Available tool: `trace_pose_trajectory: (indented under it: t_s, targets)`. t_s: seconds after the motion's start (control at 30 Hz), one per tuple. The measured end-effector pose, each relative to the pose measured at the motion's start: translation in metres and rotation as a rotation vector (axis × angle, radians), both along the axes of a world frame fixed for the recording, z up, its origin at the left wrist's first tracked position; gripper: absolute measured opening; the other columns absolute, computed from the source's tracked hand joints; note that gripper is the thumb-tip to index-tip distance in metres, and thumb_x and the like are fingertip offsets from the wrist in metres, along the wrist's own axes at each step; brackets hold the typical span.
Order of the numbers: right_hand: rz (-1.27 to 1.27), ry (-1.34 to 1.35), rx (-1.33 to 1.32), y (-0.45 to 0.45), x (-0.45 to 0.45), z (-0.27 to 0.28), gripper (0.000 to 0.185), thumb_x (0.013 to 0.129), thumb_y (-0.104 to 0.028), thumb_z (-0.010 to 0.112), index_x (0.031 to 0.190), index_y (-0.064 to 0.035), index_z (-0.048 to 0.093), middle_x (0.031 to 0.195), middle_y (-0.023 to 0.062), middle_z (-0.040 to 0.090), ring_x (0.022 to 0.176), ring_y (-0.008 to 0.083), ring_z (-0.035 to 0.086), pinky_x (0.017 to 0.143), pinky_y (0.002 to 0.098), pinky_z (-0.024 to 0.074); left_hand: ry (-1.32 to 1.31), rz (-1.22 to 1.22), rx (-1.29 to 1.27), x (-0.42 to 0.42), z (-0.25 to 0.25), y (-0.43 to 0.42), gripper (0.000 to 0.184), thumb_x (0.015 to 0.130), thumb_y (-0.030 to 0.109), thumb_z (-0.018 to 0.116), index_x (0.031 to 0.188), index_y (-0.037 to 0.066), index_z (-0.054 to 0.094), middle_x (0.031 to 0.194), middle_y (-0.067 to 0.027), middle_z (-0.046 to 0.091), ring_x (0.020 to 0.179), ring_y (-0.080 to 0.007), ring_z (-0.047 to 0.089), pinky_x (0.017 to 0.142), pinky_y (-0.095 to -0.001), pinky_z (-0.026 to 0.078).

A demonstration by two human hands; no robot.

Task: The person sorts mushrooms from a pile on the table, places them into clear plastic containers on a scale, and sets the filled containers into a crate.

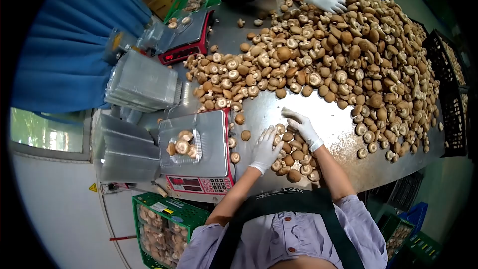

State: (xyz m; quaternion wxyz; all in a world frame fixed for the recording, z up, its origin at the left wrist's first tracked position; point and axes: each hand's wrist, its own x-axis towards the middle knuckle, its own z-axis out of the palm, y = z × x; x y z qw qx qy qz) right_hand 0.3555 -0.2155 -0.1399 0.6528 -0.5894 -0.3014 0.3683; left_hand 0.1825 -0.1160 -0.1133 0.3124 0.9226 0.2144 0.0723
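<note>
My left hand (266, 150), in a white glove, rests against the left side of a small group of shiitake mushrooms (297, 155) on the metal table. Its fingers are stretched out, and it grips nothing that I can see. On the far right side of that group is my right hand (302, 128), also gloved, with its fingers extended and the thumb side toward the mushrooms. To the left, a clear plastic tray (198, 155) holding several mushrooms (183, 145) sits on a scale (211, 134). Beyond my hands spreads a large mushroom heap (323, 55).
Stacked clear trays (142, 79) stand left of the heap, near a second scale (186, 45). A co-worker's gloved hand (326, 2) reaches over the heap's far side. A green crate (164, 229) of packed mushrooms is below the table at left; black crates (445, 94) stand at right.
</note>
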Motion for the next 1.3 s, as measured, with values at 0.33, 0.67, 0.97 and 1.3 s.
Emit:
trace_pose_trajectory:
  t_s: [0.33, 0.67, 0.97, 1.3]
  targets:
    - [-0.269, -0.540, -0.109, 0.052, 0.034, -0.003, 0.029, 0.083, -0.013, 0.060, 0.111, -0.0022, 0.060, 0.132, 0.0163, 0.051, 0.119, 0.0292, 0.052, 0.099, 0.0331, 0.0410, -0.350, 0.469, 0.036, -0.025, -0.011, 0.032, 0.053, 0.085, 0.019, 0.062, 0.131, 0.000, 0.042, 0.139, -0.0252, 0.033, 0.128, -0.0394, 0.034, 0.106, -0.0426, 0.028]
    - [-0.071, -0.603, -0.168, 0.083, 0.029, 0.002, 0.038, 0.084, -0.022, 0.060, 0.119, -0.0061, 0.056, 0.107, 0.0172, 0.064, 0.101, 0.0304, 0.060, 0.088, 0.0344, 0.0468, -0.262, 0.742, -0.373, 0.026, -0.012, 0.059, 0.056, 0.087, 0.028, 0.061, 0.133, 0.005, 0.041, 0.143, -0.0218, 0.027, 0.134, -0.0351, 0.026, 0.109, -0.0401, 0.023]
    - [0.175, -0.834, -0.283, 0.098, 0.023, 0.008, 0.031, 0.076, -0.023, 0.064, 0.106, -0.0140, 0.064, 0.100, 0.0150, 0.064, 0.092, 0.0335, 0.060, 0.080, 0.0402, 0.0491, -0.259, 0.640, -0.652, 0.045, -0.014, 0.095, 0.050, 0.086, 0.032, 0.062, 0.125, 0.001, 0.053, 0.112, -0.0150, 0.061, 0.101, -0.0255, 0.059, 0.088, -0.0331, 0.045]
    - [0.453, -0.308, -0.218, 0.022, 0.033, -0.004, 0.019, 0.084, -0.012, 0.058, 0.097, -0.0041, 0.070, 0.091, 0.0055, 0.063, 0.081, 0.0154, 0.057, 0.076, 0.0277, 0.0475, -0.169, 0.415, -0.380, 0.031, -0.007, 0.017, 0.041, 0.080, 0.028, 0.070, 0.112, 0.003, 0.062, 0.092, -0.0133, 0.059, 0.083, -0.0230, 0.061, 0.074, -0.0317, 0.049]
